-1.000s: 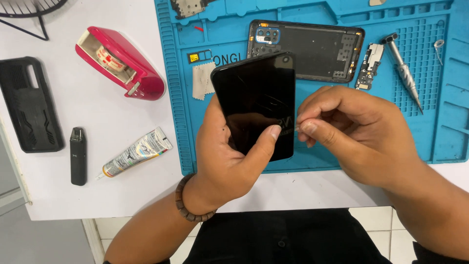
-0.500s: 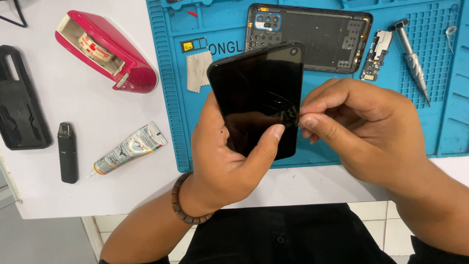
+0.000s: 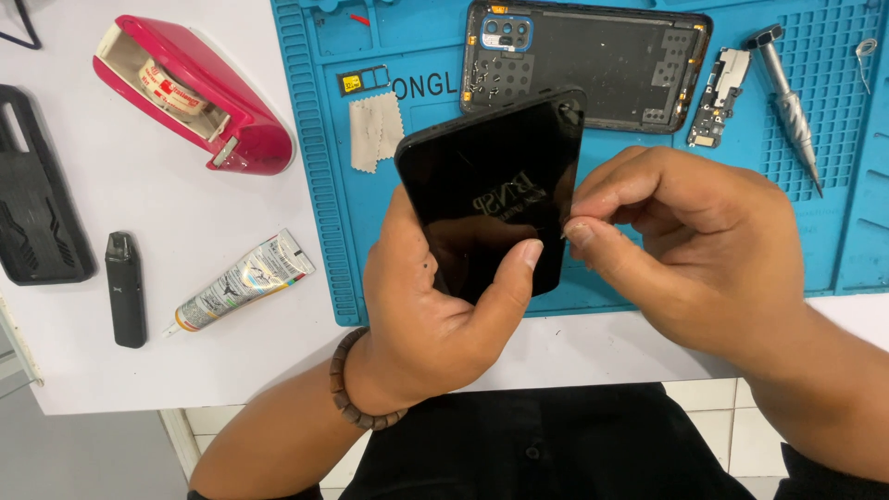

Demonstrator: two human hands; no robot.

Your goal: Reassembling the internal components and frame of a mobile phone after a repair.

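The left hand [image 3: 435, 306] holds a flat black glossy phone screen panel [image 3: 495, 190] up over the blue rubber work mat [image 3: 315, 185]. The fingers wrap round the back and the thumb [image 3: 505, 278] presses on the shiny front, so the grip is tight on the panel. The panel tilts a little, with its top toward 1 o'clock.

The right hand [image 3: 694, 250] sits just at 3 o'clock from the panel. Its thumb and first finger are pinched close together right at the panel's right edge. What is between them is too small to see.

On the mat, at 12 o'clock from the panel, lies an open black phone back shell with a blue camera frame [image 3: 602, 60]. At 2 o'clock from the panel lies a small green circuit board [image 3: 718, 97], and just past it a silver metal screwdriver [image 3: 787, 97]. At 10 o'clock from the panel lies a small pale cloth scrap [image 3: 375, 130].

On the white table [image 3: 185, 370], far off at 10 o'clock, stands a red tape holder [image 3: 199, 106]. At 8 o'clock lies a silver glue tube [image 3: 241, 282], and beside it a small black stick-shaped gadget [image 3: 124, 289]. A black phone case [image 3: 37, 213] lies at 9 o'clock by the table edge.
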